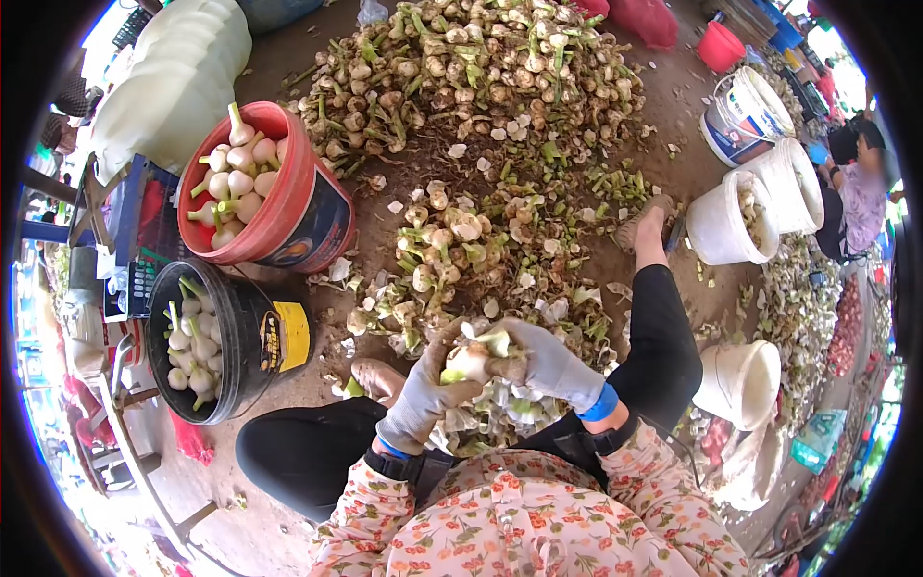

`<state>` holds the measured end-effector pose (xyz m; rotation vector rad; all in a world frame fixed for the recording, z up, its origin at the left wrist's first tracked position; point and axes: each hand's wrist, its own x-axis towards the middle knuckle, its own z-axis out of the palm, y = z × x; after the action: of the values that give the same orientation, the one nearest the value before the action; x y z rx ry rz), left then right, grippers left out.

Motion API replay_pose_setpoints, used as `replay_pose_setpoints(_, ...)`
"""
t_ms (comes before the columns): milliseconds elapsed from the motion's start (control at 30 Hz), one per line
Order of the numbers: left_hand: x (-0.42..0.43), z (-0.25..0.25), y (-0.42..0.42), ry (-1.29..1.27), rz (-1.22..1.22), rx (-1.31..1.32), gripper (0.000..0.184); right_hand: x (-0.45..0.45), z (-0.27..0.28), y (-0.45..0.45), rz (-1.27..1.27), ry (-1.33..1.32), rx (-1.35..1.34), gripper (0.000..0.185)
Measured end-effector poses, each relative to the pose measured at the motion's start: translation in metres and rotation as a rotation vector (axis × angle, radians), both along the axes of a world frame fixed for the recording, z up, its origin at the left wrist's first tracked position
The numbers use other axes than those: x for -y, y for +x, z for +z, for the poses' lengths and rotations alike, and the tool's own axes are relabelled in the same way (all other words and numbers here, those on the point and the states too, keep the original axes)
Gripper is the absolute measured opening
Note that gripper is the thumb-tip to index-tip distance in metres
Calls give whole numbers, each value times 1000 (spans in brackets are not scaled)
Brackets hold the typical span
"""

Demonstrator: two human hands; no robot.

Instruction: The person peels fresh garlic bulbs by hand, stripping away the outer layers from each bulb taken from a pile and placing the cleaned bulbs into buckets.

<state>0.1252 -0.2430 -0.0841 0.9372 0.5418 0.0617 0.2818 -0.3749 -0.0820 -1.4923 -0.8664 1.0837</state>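
Note:
Both my hands wear grey work gloves and meet in front of my lap around one garlic bulb (467,363). My left hand (428,392) has its fingers closed on the bulb's left side. From the right, my right hand (550,363) is closed on the bulb too, its fingers by a pale strip of peel or stem. The hands partly cover the bulb. Loose skins (510,409) lie beneath them between my legs. Just beyond is a small heap of garlic bulbs (447,245) with stems.
A large heap of unpeeled garlic (461,67) rises at the back. On the left stand a red bucket (332,207) and a black bucket (245,327), both holding cleaned garlic. White buckets (716,226) line the right side. Another person (859,197) sits at far right.

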Motion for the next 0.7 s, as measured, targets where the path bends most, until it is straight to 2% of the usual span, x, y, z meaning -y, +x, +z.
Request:
replay_pose_setpoints(33,1,0,-1,27,-1,-16,77,-1,-2,-1,20,12,120,41)
replay_pose_setpoints(100,1,-10,-1,31,123,-18,72,1,-4,-14,-115,128,23,37)
replay_pose_setpoints(133,1,-13,-2,32,189,-21,70,1,-5,-17,-124,116,117,37)
replay_pose_setpoints(167,2,-13,-7,-55,241,-53,50,2,-7,-20,-134,103,210,36)
replay_pose_setpoints(267,4,-23,-12,-143,356,-136,34,3,-21,-33,-193,53,160,36)
replay_pose_setpoints(300,8,-24,-9,-192,460,-125,22,3,-14,-33,-198,-14,-62,38)
replay_pose_setpoints(400,10,-16,-6,-168,499,-86,26,-2,3,-33,-249,21,-185,39)
replay_pose_setpoints(433,10,-15,-3,-123,524,-70,19,-6,7,-34,-229,82,-10,39)
replay_pose_setpoints(500,12,-15,-1,-17,496,-121,17,-11,2,-37,-194,138,491,42)
replay_pose_setpoints(600,14,-19,0,16,492,-122,16,-9,4,-42,-196,67,72,43)
replay_pose_setpoints(633,13,-19,-1,-12,500,-111,17,-10,10,-41,-241,31,-281,38)
replay_pose_setpoints(700,9,-19,-7,-83,461,-59,21,-9,7,-35,-291,14,-529,38)
